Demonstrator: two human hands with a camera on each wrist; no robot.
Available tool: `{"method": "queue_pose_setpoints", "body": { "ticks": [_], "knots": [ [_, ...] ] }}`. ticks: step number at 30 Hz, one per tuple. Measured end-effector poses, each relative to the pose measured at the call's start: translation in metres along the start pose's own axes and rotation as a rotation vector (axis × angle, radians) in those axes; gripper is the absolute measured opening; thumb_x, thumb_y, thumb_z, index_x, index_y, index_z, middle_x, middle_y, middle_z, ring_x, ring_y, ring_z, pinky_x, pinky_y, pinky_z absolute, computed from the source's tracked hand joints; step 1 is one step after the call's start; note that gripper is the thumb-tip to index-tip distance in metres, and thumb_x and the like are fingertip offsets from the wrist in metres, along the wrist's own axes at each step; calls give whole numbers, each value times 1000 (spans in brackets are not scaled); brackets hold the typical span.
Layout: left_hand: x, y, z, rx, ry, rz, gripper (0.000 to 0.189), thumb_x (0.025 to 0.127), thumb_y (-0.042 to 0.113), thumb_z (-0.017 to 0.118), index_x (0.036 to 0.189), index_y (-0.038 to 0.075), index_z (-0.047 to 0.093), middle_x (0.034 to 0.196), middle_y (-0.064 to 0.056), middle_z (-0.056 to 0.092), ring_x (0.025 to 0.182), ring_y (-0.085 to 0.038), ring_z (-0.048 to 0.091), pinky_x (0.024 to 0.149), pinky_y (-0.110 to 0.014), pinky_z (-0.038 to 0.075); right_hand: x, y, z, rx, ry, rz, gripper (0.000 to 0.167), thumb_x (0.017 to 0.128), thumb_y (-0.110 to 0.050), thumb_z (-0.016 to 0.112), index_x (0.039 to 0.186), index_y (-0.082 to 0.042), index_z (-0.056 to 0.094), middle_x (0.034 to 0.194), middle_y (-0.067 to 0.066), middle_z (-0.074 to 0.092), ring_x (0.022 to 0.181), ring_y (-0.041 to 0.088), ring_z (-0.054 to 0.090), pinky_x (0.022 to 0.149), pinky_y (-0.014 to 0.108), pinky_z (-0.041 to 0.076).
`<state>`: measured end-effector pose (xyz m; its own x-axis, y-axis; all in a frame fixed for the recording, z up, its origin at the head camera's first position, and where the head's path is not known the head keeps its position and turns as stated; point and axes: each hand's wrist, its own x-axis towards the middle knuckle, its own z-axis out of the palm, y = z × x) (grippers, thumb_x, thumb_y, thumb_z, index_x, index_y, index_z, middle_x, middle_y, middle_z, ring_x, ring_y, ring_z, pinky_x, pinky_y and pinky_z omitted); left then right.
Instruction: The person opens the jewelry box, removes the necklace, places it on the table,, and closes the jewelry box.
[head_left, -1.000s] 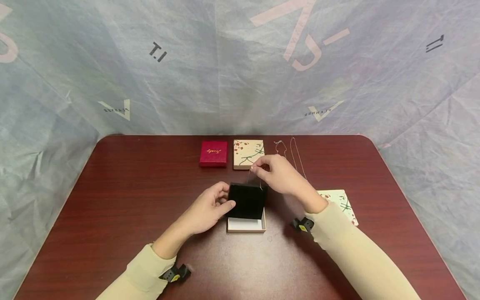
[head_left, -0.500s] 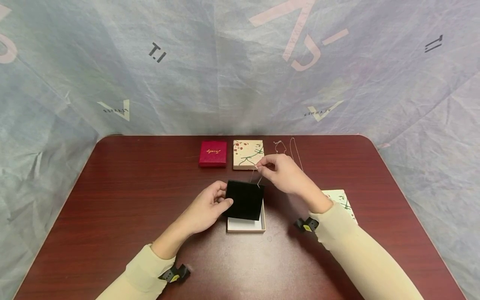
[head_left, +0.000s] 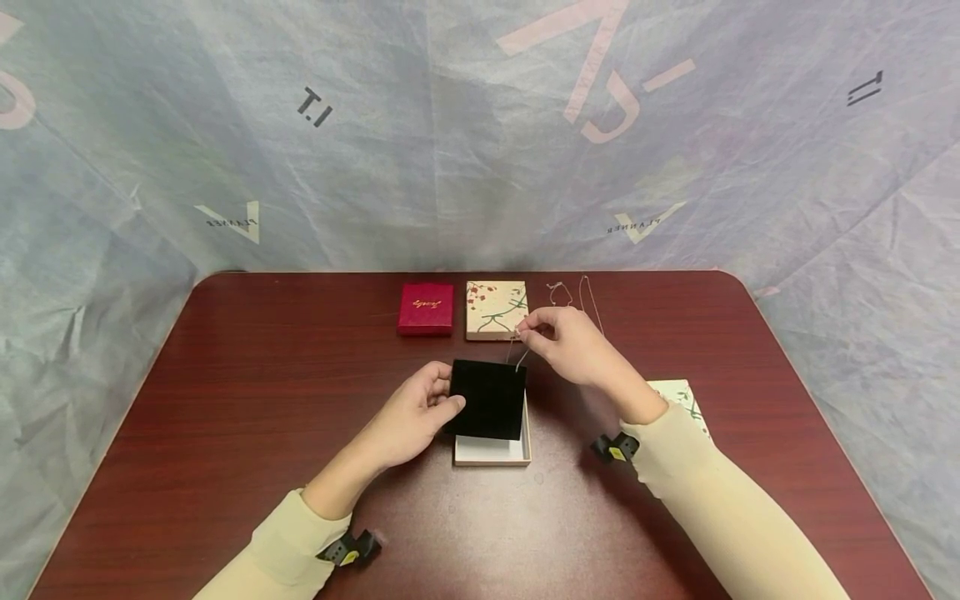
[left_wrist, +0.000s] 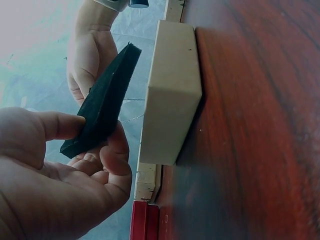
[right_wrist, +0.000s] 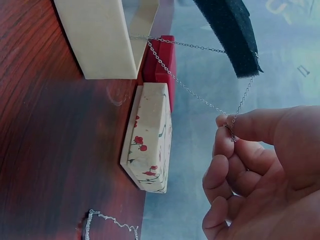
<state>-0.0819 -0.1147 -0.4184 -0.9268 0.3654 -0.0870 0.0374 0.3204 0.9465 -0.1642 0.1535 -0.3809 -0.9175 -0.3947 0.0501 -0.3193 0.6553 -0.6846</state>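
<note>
My left hand [head_left: 415, 412] pinches the left edge of a black foam pad [head_left: 486, 399], tilted up above an open cream box base [head_left: 491, 451]. In the left wrist view the black foam pad [left_wrist: 102, 102] sits between thumb and fingers beside the cream box base [left_wrist: 171, 92]. My right hand [head_left: 570, 342] pinches a thin silver chain [head_left: 519, 357] at the pad's far right corner. The right wrist view shows the silver chain [right_wrist: 195, 95] running from my fingertips [right_wrist: 227, 125] to a notch in the black foam pad [right_wrist: 227, 30].
A red box [head_left: 426, 307] and a floral box [head_left: 496, 309] lie at the table's far side. Two more chains [head_left: 577, 297] lie to their right. A floral lid [head_left: 681, 400] sits behind my right forearm. The dark wooden table [head_left: 225, 400] has rounded corners.
My right hand has drawn the chain slightly right and farther away. The black pad has tipped a little lower and leftward in my left hand.
</note>
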Motion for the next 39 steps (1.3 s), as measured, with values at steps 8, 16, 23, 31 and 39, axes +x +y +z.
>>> {"method": "queue_pose_setpoints", "body": {
  "ticks": [8,16,23,31,39],
  "knots": [
    [0,-1,1,-22,-7,18,29,103,8,63,128,-4,53,113,-12,71,92,-17,60,82,-31,50,4,6,4,-2,10,-10,14,103,-11,66,107,-2,77,102,4,75,90,19,62,84,38,49],
    [0,-1,1,-3,2,-2,31,103,8,64,129,-4,52,117,-14,69,97,-20,60,88,-37,51,6,8,7,10,5,24,13,103,-11,67,108,-4,77,98,3,75,83,17,61,80,37,49],
    [0,-1,1,-4,-5,3,31,104,7,64,130,-4,52,116,-14,68,99,-21,58,89,-37,49,9,10,9,4,5,27,13,103,-12,67,108,-6,77,98,2,75,82,18,60,77,36,48],
    [0,0,1,1,-11,26,27,104,6,63,126,-3,52,110,-11,67,95,-20,55,85,-35,47,14,15,10,-22,17,11,11,102,-12,68,106,-7,78,102,4,76,92,21,62,87,41,49],
    [0,0,1,-3,-14,27,26,103,6,63,126,-3,53,109,-11,69,94,-20,56,86,-36,47,16,16,9,-29,14,15,12,103,-12,68,105,-8,78,102,5,75,88,21,60,83,39,48]
  ]
}}
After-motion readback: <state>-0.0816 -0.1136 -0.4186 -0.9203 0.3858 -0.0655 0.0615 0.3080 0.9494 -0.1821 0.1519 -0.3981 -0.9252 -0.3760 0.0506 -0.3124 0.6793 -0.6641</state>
